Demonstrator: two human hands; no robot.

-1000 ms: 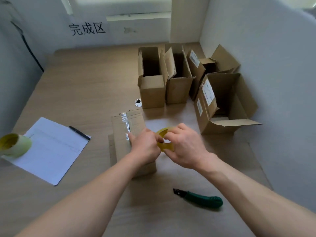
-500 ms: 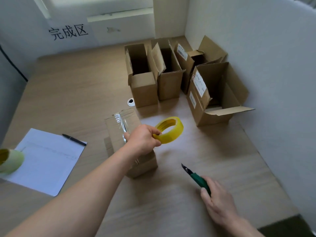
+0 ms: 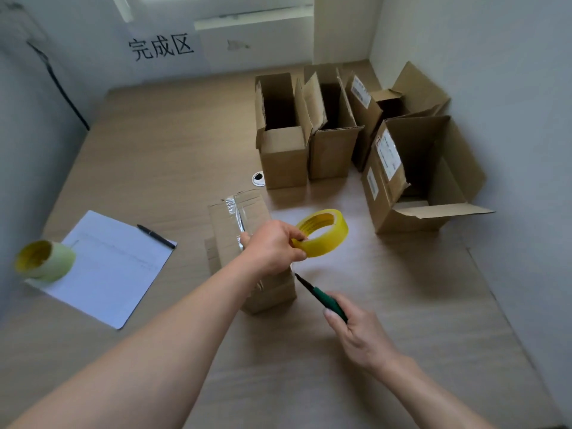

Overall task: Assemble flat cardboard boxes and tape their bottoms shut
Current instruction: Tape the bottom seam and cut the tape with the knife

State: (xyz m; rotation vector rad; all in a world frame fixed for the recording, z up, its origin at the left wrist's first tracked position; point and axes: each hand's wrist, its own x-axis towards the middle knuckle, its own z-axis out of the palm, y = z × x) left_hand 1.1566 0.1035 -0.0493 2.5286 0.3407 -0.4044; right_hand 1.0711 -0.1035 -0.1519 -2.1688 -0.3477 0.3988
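At centre of the bench, left hand pinches a yellow tape roll by its rim, thumb on top, fingers curled through the ring; roll is translucent and glossy, with printed yellow inner core, held tilted above the bench surface. Clear shiny tape strip runs from under the left hand along the seam of the cardboard box lying bottom-up beneath it; box is plain brown corrugated, matte, rectangular, flaps closed. Right hand grips a green-handled utility knife, fingers wrapped round the handle, thumb along its side, dark narrow tip pointing up-left, just beside the box's near right corner; can't tell if it touches. Bench is light wood-grain laminate, smooth.

Left: white paper sheet, flat, with a black pen lying across its far corner. Second tape roll, pale green-yellow, thick cylinder, on its side at the sheet's left edge. Small round white-rimmed hole in the bench just beside the nearest upright box.

Far right: four assembled boxes upright, tops open, flaps raised, brown corrugated; two carry white printed labels. Rear wall shows black characters. Walls plain white.
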